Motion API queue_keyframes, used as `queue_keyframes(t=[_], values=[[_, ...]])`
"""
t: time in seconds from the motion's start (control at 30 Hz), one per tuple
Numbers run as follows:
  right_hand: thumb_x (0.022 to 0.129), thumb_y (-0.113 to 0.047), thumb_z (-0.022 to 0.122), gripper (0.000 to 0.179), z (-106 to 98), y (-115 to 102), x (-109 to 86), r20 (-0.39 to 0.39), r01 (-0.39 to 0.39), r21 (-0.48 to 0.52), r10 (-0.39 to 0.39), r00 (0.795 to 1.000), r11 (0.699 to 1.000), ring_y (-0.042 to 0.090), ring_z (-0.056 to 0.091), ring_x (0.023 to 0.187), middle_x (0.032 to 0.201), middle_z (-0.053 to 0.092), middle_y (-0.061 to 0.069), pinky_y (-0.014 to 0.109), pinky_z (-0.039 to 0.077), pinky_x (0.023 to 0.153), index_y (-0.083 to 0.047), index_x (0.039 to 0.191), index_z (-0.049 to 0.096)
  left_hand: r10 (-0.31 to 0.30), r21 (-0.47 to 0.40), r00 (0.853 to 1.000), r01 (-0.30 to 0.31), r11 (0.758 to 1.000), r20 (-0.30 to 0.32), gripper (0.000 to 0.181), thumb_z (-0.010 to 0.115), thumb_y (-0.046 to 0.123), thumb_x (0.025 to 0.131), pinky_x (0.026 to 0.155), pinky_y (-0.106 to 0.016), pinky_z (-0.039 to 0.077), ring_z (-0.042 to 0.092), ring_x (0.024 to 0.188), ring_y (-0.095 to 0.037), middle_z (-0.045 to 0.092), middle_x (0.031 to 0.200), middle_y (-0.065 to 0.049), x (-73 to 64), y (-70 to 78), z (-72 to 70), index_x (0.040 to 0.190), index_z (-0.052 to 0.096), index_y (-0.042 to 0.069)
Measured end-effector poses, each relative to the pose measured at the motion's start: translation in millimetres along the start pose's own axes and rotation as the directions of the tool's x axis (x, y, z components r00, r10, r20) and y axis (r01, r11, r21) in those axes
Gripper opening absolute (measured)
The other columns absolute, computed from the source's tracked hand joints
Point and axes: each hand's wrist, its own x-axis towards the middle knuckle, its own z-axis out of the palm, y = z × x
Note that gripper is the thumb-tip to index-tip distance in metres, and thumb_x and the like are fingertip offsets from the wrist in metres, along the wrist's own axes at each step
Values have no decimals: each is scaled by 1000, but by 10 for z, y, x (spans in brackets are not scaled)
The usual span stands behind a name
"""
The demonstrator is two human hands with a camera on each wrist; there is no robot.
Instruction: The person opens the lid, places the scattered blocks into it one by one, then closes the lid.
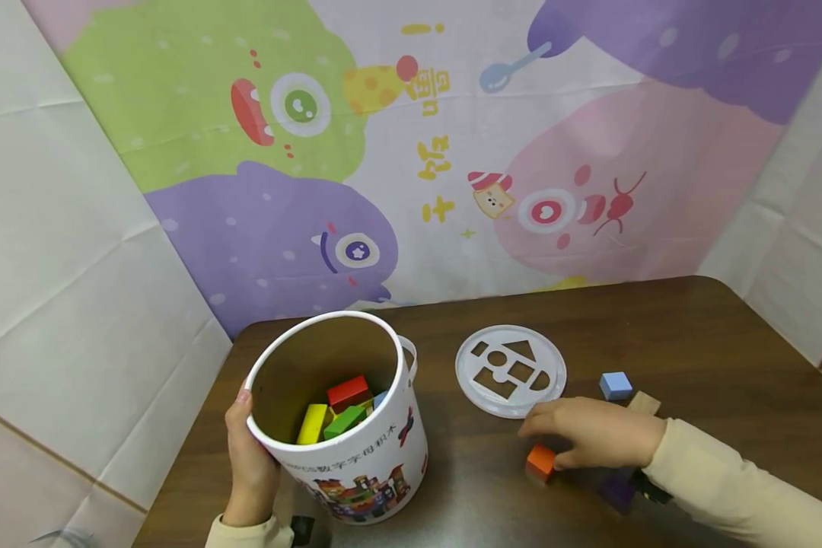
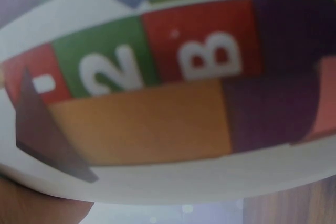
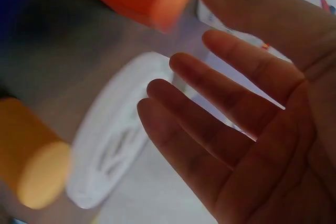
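Observation:
At the left my left hand (image 1: 250,460) grips the rim of a white bucket (image 1: 383,457), its thumb over the edge. The bucket tilts, and inside lie several toy blocks, among them a red block (image 1: 348,392), a yellow block (image 1: 313,424) and a green block (image 1: 345,422). Its printed side, with pictured letter and number blocks, fills the left wrist view. My right hand (image 1: 592,431) reaches over the table with fingers extended and palm bare. An orange block (image 1: 540,462) is close by its thumb, as the right wrist view also shows.
A round white lid (image 1: 548,361) with shaped cutouts lies right of the bucket. Near the right hand are a light blue block (image 1: 616,386), a plain wooden block (image 1: 645,403) and a purple block (image 1: 618,491). A yellow-orange cylinder (image 3: 44,174) shows in the right wrist view.

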Motion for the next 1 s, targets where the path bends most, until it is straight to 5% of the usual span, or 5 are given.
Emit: queue_keyframes(t=[0.5, 0.8, 1.0], values=[[79, -11, 78, 29, 291, 64, -24, -49, 93, 60, -90, 995, 994, -1, 59, 90, 99, 65, -15, 22, 52, 77, -19, 105, 67, 6, -25, 1000, -6, 1000, 10, 49, 21, 37, 102, 101, -28, 43, 53, 119, -12, 57, 128, 6, 6, -7, -19, 139, 48, 21], [85, -21, 74, 21, 228, 43, 39, -110, 183, 51, -177, 978, 982, -4, 51, 83, 93, 58, -15, 17, 48, 72, -18, 105, 65, 16, -23, 1000, -16, 1000, 15, 49, 21, 37, 102, 101, -29, 43, 53, 119, -13, 57, 128, 5, 11, -16, -24, 139, 48, 20], [89, -22, 71, 24, 77, -10, 112, -146, 131, 119, -113, 983, 984, -3, 52, 86, 95, 58, -14, 20, 49, 76, -17, 112, 66, 22, -18, 1000, -21, 1000, 13, 49, 21, 37, 102, 100, -29, 43, 52, 119, -13, 56, 128, 5, 12, -15, -17, 139, 48, 20]])
